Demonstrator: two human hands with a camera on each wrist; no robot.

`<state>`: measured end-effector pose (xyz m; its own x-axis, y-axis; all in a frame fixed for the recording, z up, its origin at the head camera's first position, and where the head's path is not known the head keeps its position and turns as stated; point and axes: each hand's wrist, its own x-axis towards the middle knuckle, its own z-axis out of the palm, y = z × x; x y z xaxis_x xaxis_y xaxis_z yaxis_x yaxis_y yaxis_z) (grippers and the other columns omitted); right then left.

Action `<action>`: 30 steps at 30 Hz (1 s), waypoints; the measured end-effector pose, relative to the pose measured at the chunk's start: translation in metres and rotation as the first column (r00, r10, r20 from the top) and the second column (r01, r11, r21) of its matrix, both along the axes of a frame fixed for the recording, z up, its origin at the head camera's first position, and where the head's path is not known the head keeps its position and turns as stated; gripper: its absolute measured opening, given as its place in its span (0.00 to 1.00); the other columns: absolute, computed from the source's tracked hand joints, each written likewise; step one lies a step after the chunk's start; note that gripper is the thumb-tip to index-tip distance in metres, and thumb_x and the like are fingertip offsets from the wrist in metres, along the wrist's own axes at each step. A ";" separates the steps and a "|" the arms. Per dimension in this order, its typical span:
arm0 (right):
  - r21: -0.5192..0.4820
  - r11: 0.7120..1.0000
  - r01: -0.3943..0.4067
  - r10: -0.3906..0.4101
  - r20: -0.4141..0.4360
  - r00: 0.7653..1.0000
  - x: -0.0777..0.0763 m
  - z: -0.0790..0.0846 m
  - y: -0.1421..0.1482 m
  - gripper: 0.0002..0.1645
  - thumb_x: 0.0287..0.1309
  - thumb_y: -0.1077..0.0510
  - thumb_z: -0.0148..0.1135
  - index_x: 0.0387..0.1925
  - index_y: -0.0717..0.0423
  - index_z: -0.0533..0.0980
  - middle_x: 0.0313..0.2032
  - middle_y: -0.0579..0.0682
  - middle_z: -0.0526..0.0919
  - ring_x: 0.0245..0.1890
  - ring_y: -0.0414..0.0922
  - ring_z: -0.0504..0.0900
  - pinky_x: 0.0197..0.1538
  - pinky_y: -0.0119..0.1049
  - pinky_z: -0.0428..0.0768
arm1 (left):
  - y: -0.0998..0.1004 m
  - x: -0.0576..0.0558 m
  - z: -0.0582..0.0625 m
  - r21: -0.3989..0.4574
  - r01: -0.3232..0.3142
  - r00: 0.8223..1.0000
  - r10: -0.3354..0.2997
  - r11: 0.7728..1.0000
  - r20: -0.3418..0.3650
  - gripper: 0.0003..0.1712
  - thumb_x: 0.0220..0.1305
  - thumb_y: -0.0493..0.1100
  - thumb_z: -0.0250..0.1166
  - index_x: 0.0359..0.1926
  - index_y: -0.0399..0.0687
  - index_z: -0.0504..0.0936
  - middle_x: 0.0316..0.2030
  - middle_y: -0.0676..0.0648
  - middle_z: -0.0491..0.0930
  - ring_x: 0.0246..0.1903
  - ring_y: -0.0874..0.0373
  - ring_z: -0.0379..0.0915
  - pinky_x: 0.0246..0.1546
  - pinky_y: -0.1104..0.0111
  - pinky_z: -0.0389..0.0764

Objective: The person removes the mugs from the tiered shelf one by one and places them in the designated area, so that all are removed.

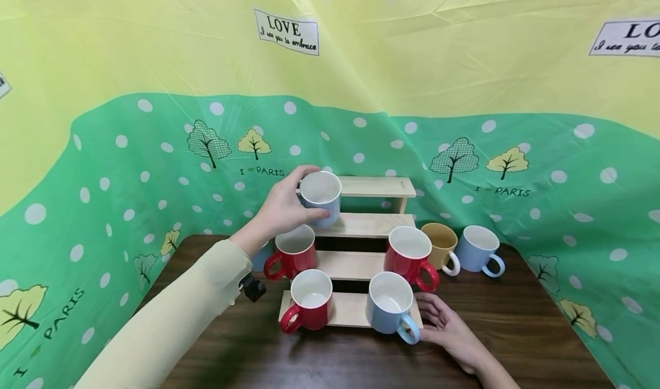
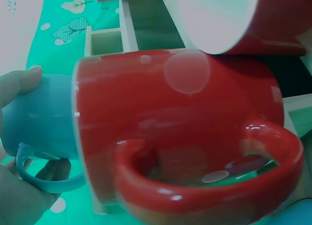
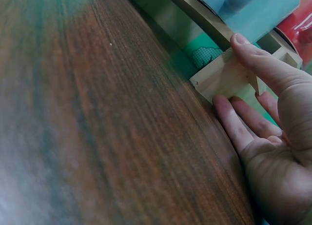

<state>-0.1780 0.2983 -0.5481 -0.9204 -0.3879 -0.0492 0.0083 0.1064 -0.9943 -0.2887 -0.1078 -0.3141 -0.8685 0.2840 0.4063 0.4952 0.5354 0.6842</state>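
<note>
My left hand (image 1: 283,205) grips a light blue mug (image 1: 322,191) upright by its side, close over the upper steps of a stepped wooden rack (image 1: 350,264). In the left wrist view that mug (image 2: 44,112) appears behind a large red mug (image 2: 180,112). At the right end of the bottom step, my right hand (image 1: 446,326) holds the rack; its thumb lies on the board's edge and its fingers bend against the end piece (image 3: 222,78). Just beside it on that step stands another light blue mug (image 1: 389,303), with a red mug (image 1: 311,297) to its left.
The second step bears a red mug (image 1: 296,251) on the left and another red mug (image 1: 409,254) on the right. A yellow mug (image 1: 438,246) and a blue mug (image 1: 476,248) stand right of the rack on the dark table (image 1: 495,314). Behind the left arm, a blue mug (image 1: 263,257) is partly hidden.
</note>
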 end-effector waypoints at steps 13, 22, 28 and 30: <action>-0.022 1.000 -0.015 0.015 -0.012 1.000 -0.001 0.002 0.000 0.45 0.70 0.67 0.70 0.79 0.68 0.56 0.69 0.66 0.74 0.63 0.42 0.81 0.63 0.35 0.84 | -0.012 0.014 0.032 0.002 0.012 1.000 -0.012 1.000 -0.010 0.53 0.50 0.45 0.90 0.75 0.57 0.74 0.60 0.46 0.84 0.56 0.47 0.80 0.53 0.49 0.82; -0.021 1.000 -0.020 0.020 -0.003 1.000 0.000 0.001 0.002 0.45 0.71 0.67 0.70 0.79 0.67 0.56 0.70 0.65 0.73 0.64 0.42 0.81 0.63 0.35 0.83 | -0.021 0.021 0.042 0.015 0.009 1.000 -0.009 1.000 -0.027 0.52 0.51 0.45 0.90 0.75 0.57 0.75 0.60 0.45 0.83 0.56 0.46 0.79 0.50 0.50 0.81; -0.020 1.000 -0.020 0.020 -0.001 1.000 -0.001 -0.001 0.001 0.45 0.71 0.67 0.70 0.79 0.67 0.55 0.70 0.66 0.73 0.64 0.42 0.80 0.63 0.35 0.84 | -0.031 0.024 0.048 0.014 -0.013 1.000 0.013 1.000 -0.029 0.52 0.50 0.45 0.90 0.75 0.57 0.75 0.68 0.48 0.80 0.57 0.47 0.79 0.52 0.50 0.80; -0.017 1.000 -0.020 0.020 -0.001 1.000 -0.001 -0.002 0.001 0.45 0.71 0.66 0.70 0.79 0.68 0.55 0.70 0.67 0.73 0.64 0.42 0.80 0.63 0.35 0.84 | -0.035 0.025 0.051 0.018 -0.021 0.999 0.022 1.000 -0.030 0.52 0.50 0.45 0.90 0.75 0.57 0.76 0.63 0.48 0.82 0.56 0.47 0.79 0.52 0.50 0.80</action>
<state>-0.1788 0.2989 -0.5499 -0.9123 -0.4075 -0.0417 0.0056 0.0894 -0.9960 -0.2636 -0.1426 -0.2632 -0.8614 0.2580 0.4375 0.5045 0.5343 0.6783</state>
